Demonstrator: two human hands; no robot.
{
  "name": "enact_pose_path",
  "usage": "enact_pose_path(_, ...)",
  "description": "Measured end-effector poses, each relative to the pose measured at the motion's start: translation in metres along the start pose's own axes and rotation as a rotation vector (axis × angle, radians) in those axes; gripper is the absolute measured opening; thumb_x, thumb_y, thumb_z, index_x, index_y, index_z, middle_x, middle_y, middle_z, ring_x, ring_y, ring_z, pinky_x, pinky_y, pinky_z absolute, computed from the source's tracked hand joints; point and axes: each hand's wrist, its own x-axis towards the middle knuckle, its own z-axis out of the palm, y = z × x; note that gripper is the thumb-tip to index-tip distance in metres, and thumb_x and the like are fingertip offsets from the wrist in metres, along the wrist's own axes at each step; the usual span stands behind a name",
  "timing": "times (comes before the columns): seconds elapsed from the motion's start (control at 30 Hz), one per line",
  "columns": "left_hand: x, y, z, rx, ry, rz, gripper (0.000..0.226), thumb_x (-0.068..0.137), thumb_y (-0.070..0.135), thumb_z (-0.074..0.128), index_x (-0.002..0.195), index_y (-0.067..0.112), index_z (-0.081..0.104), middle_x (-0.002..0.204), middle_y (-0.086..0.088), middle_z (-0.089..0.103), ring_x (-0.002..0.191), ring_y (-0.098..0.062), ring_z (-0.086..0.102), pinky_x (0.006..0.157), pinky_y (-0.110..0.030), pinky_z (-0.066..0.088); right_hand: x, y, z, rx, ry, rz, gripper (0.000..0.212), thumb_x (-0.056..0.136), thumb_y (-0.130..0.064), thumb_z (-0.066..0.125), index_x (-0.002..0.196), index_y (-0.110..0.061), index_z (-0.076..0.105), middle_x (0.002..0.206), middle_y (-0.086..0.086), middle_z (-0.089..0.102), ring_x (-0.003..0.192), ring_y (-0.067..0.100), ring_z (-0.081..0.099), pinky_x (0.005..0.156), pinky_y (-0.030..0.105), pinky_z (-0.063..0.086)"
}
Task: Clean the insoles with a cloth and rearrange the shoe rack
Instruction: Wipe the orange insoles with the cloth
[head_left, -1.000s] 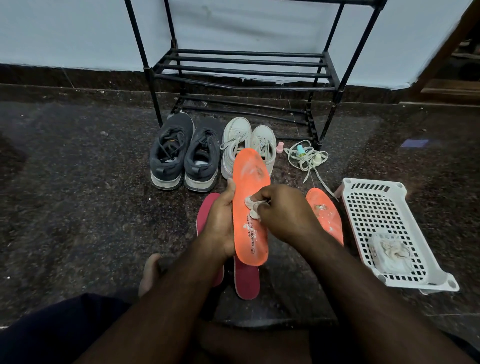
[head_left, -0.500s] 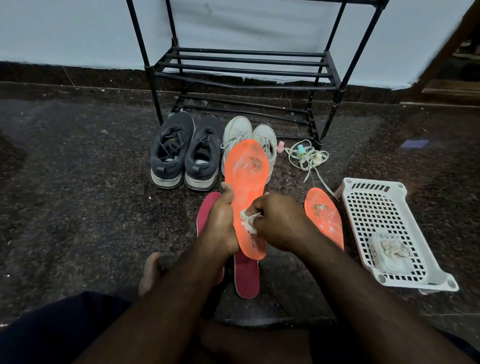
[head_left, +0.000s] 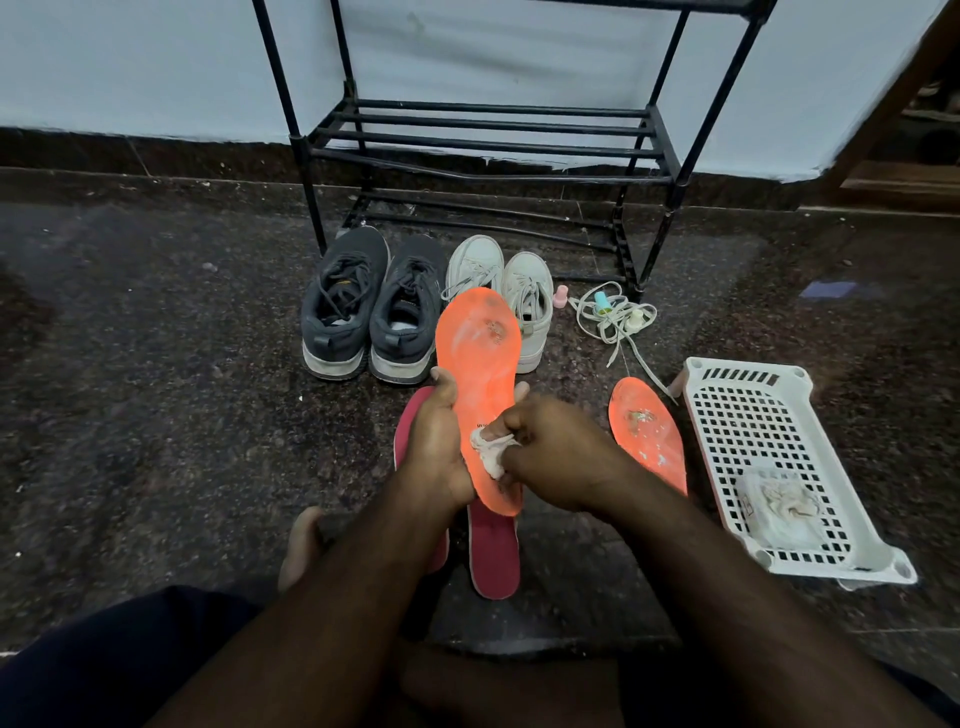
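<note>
The flat orange foam insole (head_left: 480, 384) was gripped at its edge by the left hand (head_left: 436, 447), in front of the black metal shoe rack (head_left: 493, 140). A crumpled white cloth (head_left: 491, 449) was pinched against it by the right hand (head_left: 550, 452) — wiping was judged underway; the soiled toe end remained to be rubbed.

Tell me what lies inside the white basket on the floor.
The white basket holds one crumpled whitish cloth or wipe pack near its front end; which of the two is unclear. The rest shows bare perforated floor. Anything beneath that bundle is covered.
</note>
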Motion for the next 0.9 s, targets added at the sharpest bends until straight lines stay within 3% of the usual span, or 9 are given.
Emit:
enact_pose_path(0.1,-0.002,-0.001,0.001,0.005,-0.008,0.015,0.090,0.096,0.072,0.027,0.097,-0.006,0.073,0.099,-0.023,0.070,0.082,-0.035,0.073,0.086,-0.046,0.054,-0.001,0.000,-0.005,-0.078,-0.057,-0.089,0.043,0.073,-0.010,0.069,0.115,-0.021,0.072,0.106,0.004,0.067,0.097,0.019,0.060,0.086,0.037,0.051)
enact_pose_path(0.17,-0.003,-0.003,0.004,0.001,-0.013,0.015,0.086,0.097,0.070,0.027,0.102,-0.003,0.072,0.096,-0.023,0.071,0.082,-0.035,0.073,0.079,-0.045,0.058,-0.002,-0.001,-0.007,-0.169,-0.062,-0.122,0.055,0.073,-0.007,0.068,0.125,-0.025,0.064,0.113,0.005,0.058,0.105,0.019,0.054,0.092,0.037,0.046)
enact_pose_path(0.23,-0.003,-0.003,0.004,0.023,-0.003,0.010,0.088,0.095,0.072,0.026,0.102,-0.003,0.073,0.096,-0.022,0.072,0.083,-0.034,0.073,0.085,-0.044,0.056,-0.002,-0.003,-0.006,-0.252,-0.067,-0.149,0.058,0.078,-0.008,0.064,0.132,-0.029,0.059,0.119,0.005,0.055,0.112,0.020,0.052,0.098,0.036,0.041)
enact_pose_path(0.3,-0.002,-0.002,0.003,0.051,0.023,0.004,0.093,0.095,0.073,0.025,0.092,-0.004,0.077,0.097,-0.022,0.071,0.084,-0.032,0.072,0.095,-0.044,0.048,-0.002,-0.004,-0.002,-0.290,-0.047,-0.173,0.051,0.081,-0.008,0.062,0.128,-0.026,0.064,0.119,0.005,0.059,0.113,0.021,0.053,0.098,0.033,0.039)
enact_pose_path(0.4,-0.001,0.002,0.003,0.005,0.066,0.001,0.088,0.095,0.072,0.028,0.107,-0.005,0.068,0.106,-0.023,0.069,0.096,-0.033,0.066,0.103,-0.048,0.042,-0.002,-0.007,0.005,-0.253,0.031,-0.192,0.041,0.078,-0.005,0.062,0.116,-0.020,0.072,0.111,0.006,0.067,0.106,0.023,0.060,0.091,0.030,0.041)
enact_pose_path(0.6,-0.003,0.003,0.006,0.008,0.076,0.029,0.081,0.096,0.072,0.028,0.107,0.001,0.066,0.102,-0.024,0.072,0.088,-0.033,0.072,0.092,-0.049,0.049,-0.007,-0.003,-0.006,-0.134,-0.016,-0.138,0.029,0.079,-0.011,0.069,0.104,-0.025,0.076,0.103,-0.009,0.074,0.095,0.006,0.064,0.074,0.014,0.044)
enact_pose_path(0.7,-0.003,0.005,0.008,-0.015,0.063,0.011,0.093,0.095,0.073,0.024,0.103,-0.008,0.068,0.100,-0.026,0.072,0.080,-0.038,0.074,0.082,-0.052,0.047,-0.004,0.001,-0.010,-0.051,0.073,-0.120,0.034,0.078,-0.004,0.068,0.105,-0.024,0.076,0.106,-0.005,0.071,0.096,0.009,0.064,0.081,0.021,0.047)
enact_pose_path(0.77,-0.001,0.005,0.006,-0.031,0.052,0.012,0.095,0.095,0.074,0.023,0.105,-0.009,0.068,0.102,-0.027,0.072,0.082,-0.038,0.074,0.084,-0.053,0.047,-0.001,0.001,-0.007,-0.119,0.119,-0.114,0.039,0.079,-0.001,0.065,0.109,-0.023,0.075,0.112,0.000,0.068,0.102,0.015,0.063,0.087,0.025,0.047)
enact_pose_path(0.9,0.002,0.004,0.002,-0.063,0.091,0.057,0.086,0.095,0.074,0.024,0.111,-0.001,0.064,0.105,-0.024,0.072,0.095,-0.036,0.070,0.092,-0.049,0.047,-0.002,-0.003,0.003,-0.173,0.060,-0.099,0.036,0.080,-0.007,0.063,0.109,-0.025,0.073,0.111,0.000,0.070,0.103,0.017,0.064,0.086,0.028,0.049)
